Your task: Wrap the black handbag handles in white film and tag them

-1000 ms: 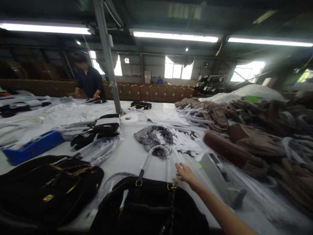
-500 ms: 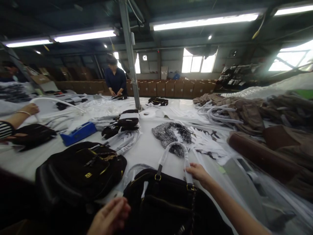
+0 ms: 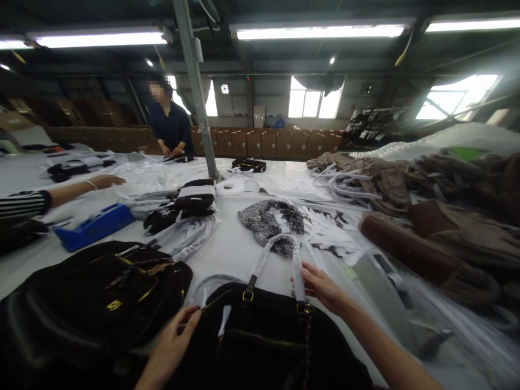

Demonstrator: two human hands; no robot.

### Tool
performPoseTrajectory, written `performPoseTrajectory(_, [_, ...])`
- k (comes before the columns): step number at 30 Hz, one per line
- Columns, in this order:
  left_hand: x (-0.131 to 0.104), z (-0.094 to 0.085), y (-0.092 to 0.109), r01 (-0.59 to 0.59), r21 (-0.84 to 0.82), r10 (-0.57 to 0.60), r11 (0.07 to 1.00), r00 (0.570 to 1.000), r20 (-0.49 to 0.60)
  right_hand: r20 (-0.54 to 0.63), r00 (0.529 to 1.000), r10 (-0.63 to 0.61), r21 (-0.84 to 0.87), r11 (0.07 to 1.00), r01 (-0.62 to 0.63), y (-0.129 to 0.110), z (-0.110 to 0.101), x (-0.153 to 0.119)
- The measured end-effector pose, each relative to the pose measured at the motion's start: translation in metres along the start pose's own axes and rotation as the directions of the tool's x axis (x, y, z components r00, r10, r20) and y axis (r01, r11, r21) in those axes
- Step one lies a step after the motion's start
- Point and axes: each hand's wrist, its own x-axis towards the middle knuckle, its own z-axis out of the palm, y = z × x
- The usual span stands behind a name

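The right hand curls its fingers round the wrapped handle; the left hand, now moved up to the black bag's left edge, is half-curled, its grip unclear. Both hands thus attend the bag, on the white table beside a second bag.

Your white table bears one black bag between your left fingers and right fingers, a second bag left of both, a speckled heap beyond.
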Motion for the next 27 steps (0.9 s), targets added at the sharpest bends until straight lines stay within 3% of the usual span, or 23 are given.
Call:
performPoseTrajectory(2, [0.004,-0.008,0.002,-0.013,0.092,0.012,0.996,1.0,0.015,0.015,0.999,-0.038,-0.012,0.999,0.038,-0.002,0.001,0.001])
performPoseTrajectory(6, [0.035,-0.017,0.026,-0.083,0.337,0.127,0.938,0.986,-0.11,-0.029,0.998,-0.05,-0.078,0.996,0.047,-0.003,0.003,0.008])
performPoseTrajectory(8, [0.062,-0.011,0.044,-0.212,0.415,0.234,0.885,0.972,-0.002,-0.068,0.996,-0.064,-0.11,0.992,0.056,-0.007,0.006,0.01])
performPoseTrajectory(11, [0.105,0.005,0.065,-0.39,0.422,0.261,0.819,0.907,0.331,-0.088,0.986,-0.145,-0.17,0.977,0.129,-0.023,0.015,0.003])
performPoseTrajectory(15, [0.138,0.017,0.086,-0.37,0.397,0.136,0.84,0.852,0.506,0.029,0.984,-0.177,-0.159,0.971,0.179,-0.049,0.027,-0.027])
performPoseTrajectory(17, [0.14,0.014,0.106,-0.349,0.353,0.104,0.868,0.823,0.558,0.096,0.991,-0.097,-0.129,0.986,0.109,-0.057,0.029,-0.042])
performPoseTrajectory(20, [0.131,0.0,0.155,-0.342,0.207,0.155,0.917,0.781,0.605,0.033,0.999,-0.033,-0.163,0.986,0.038,-0.067,0.028,-0.055])
performPoseTrajectory(23, [0.115,-0.016,0.217,-0.364,0.042,0.263,0.93,0.742,0.617,0.017,0.994,-0.111,-0.224,0.968,0.112,-0.077,0.028,-0.067])
performPoseTrajectory(27, [0.084,-0.032,0.287,-0.35,-0.111,0.335,0.93,0.686,0.646,0.167,0.977,-0.135,-0.264,0.948,0.176,-0.092,0.036,-0.093])
